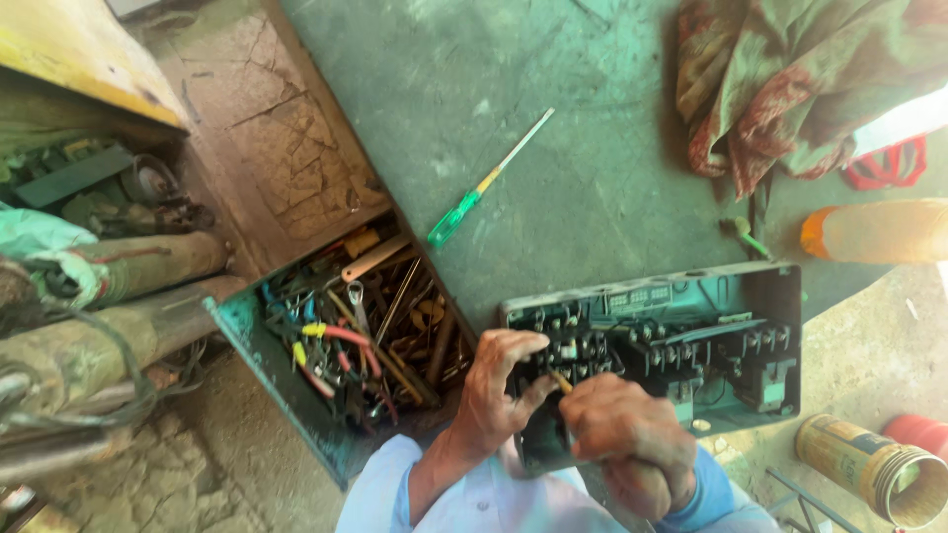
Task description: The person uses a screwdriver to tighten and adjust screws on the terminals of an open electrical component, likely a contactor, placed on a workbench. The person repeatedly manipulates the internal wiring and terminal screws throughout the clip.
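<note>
Head view: the left hand (499,385) grips the near-left corner of the open grey electrical control box (681,336) lying on the green floor (553,118). The right hand (627,429) is closed around a yellow-shafted screwdriver (561,381), its tip among the box's black contactors. An open green metal toolbox (346,336) sits just left; a green-handled screwdriver (484,183) lies beyond.
</note>
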